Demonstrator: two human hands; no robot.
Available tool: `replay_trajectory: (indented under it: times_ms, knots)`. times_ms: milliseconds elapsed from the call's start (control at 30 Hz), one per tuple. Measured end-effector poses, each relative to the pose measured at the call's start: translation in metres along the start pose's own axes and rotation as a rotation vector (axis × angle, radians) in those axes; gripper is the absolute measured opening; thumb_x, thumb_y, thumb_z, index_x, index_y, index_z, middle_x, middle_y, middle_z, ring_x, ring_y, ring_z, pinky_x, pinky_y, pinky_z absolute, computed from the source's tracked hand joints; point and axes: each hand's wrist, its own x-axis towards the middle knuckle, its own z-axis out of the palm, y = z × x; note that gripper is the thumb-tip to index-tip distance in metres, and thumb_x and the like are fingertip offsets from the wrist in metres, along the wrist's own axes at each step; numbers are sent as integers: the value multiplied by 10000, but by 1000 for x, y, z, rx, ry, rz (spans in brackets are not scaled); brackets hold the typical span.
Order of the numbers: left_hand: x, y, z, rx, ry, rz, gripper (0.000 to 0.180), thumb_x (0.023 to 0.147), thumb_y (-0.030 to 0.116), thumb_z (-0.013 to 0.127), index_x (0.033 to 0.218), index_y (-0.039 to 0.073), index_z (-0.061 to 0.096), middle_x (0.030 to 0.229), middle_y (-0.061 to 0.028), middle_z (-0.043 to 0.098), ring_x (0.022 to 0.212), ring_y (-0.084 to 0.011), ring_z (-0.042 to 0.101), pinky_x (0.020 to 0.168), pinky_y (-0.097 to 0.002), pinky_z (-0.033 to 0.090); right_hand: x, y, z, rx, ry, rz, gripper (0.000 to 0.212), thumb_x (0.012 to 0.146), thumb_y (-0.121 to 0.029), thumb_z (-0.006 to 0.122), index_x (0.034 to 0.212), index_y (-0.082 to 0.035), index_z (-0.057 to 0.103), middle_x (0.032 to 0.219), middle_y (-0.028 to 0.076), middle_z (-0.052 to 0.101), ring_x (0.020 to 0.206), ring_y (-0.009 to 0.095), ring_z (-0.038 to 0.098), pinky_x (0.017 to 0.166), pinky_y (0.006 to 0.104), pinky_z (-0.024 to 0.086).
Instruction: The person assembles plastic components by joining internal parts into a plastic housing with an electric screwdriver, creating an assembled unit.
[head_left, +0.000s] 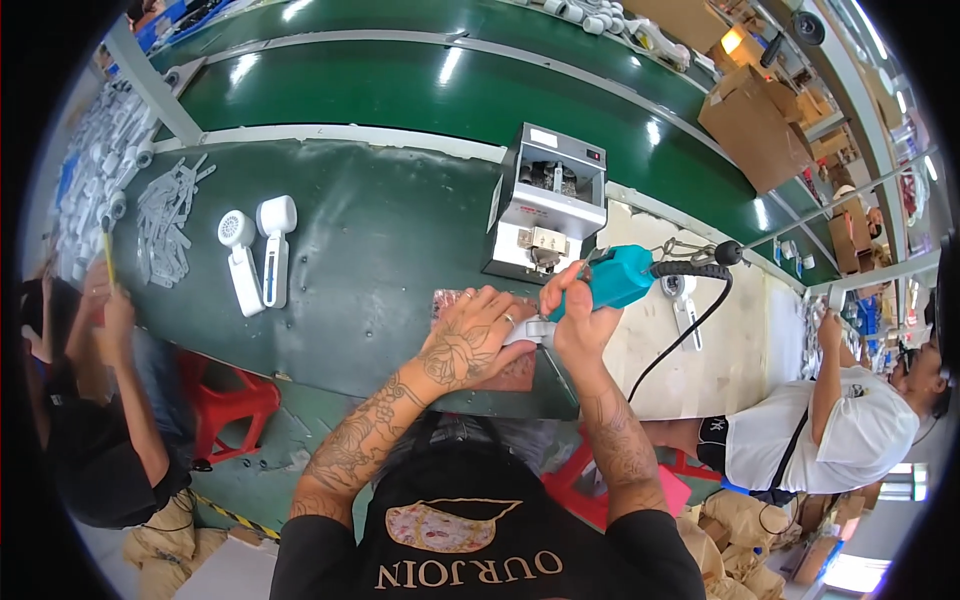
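My left hand (468, 340) is closed on a white shower head (532, 331), pressing it over a reddish mat (515, 372) at the table's near edge. Most of the shower head is hidden under my fingers. In my right hand (583, 325) is a teal electric screwdriver (620, 277), my fingers wrapped round its front end. Its tip is hidden by the hand, close to the shower head. A black coiled cord (690, 270) runs from its back end. Just beyond my hands stands a grey and black screw feeder (550, 205) with small screws in its tray.
Two white shower heads (237, 262) (276, 250) lie left on the green table, beside a pile of clear plastic strips (170, 220). Another shower head (684, 310) rests on the pale board at right. Co-workers sit at both sides. A green conveyor (400, 85) runs behind.
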Motion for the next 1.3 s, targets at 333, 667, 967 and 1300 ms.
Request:
replay_trajectory:
  times_ms: [333, 667, 967, 1300]
  knots:
    - [0, -1, -2, -10, 23, 3, 495, 932, 429, 622, 1286, 84, 597, 1176, -89, 594, 1099, -289, 534, 1014, -480, 402, 8, -14, 5, -197, -34, 64, 445, 957, -394, 679, 1039, 24, 551, 703, 72, 560, 619, 170, 562, 581, 306, 471]
    - [-3, -7, -3, -130, 20, 20, 546, 779, 244, 607, 1292, 59, 587, 1240, -114, 591, 1140, -314, 522, 1038, -477, 390, 61, -22, 19, -174, -7, -228, 431, 1011, -410, 605, 1069, 14, 559, 729, 57, 568, 651, 169, 583, 608, 307, 487]
    - [-4, -4, 3, -107, 78, 58, 407, 927, 250, 560, 1295, 78, 590, 1201, -100, 601, 1105, -304, 533, 1014, -456, 398, 62, 12, 10, -111, -85, -253, 353, 1012, -359, 617, 1008, -15, 534, 721, 64, 568, 619, 164, 560, 579, 303, 471]
    - [-1, -2, 1, -86, 77, 35, 370, 942, 218, 550, 1275, 67, 613, 1177, -100, 605, 1093, -293, 538, 983, -454, 415, 14, -34, 5, 32, -1, -22, 412, 973, -355, 675, 1047, 38, 578, 697, 51, 560, 611, 146, 561, 562, 289, 460]
